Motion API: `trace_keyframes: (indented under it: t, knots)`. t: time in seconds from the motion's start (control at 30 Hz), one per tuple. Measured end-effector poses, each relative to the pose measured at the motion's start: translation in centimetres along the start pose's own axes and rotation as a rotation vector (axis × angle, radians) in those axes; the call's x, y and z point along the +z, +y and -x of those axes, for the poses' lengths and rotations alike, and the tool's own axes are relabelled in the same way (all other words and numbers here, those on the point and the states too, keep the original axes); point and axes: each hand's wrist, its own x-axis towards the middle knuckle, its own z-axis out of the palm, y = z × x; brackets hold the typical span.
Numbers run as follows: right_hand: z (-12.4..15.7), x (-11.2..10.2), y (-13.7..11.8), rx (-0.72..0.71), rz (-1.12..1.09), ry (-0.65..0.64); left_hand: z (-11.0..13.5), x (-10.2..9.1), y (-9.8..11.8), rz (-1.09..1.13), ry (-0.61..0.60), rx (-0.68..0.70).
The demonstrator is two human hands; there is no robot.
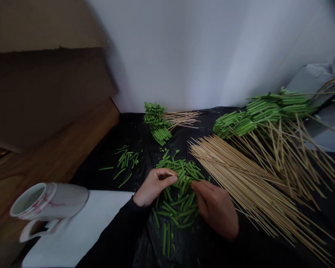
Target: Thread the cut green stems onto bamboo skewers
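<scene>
My left hand [153,186] pinches a bamboo skewer [171,173] over the green-stem pile [181,201]. My right hand [216,208] rests on it, can't tell if it's gripping. Right of the pile, loose skewers [240,175] crowd in; mug [41,204] far left.

A loose pile of cut green bean pieces [181,193] lies on the black sheet [139,134]. They are short, straight, bright green sticks pointing every way, with a few strays toward the near edge. The right hand [216,208] covers the pile's right side, fingertips on the pieces. A thin pale bamboo skewer [171,173] shows only its tip, pinched in the left hand [156,186] at the pile's upper left.
</scene>
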Motion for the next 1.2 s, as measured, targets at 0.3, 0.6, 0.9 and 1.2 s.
trace_keyframes:
  t: [0.3,0.6,0.9,1.2]
  knots:
    - [-1.0,-1.3,1.6,0.036,0.052,0.164,0.0,-1.0,0.8,-0.496,-0.078,0.252]
    - [-1.0,-1.1,1.2,0.021,0.075,0.147,0.0,-1.4,-0.2,-1.069,-0.178,0.431]
    - [-0.9,-1.1,1.1,0.012,0.030,0.177,-0.3,-1.4,0.3,-0.309,0.159,0.233]
    - [-0.4,-0.5,0.4,-0.007,0.032,0.095,-0.4,-1.2,0.5,0.465,0.097,-0.102]
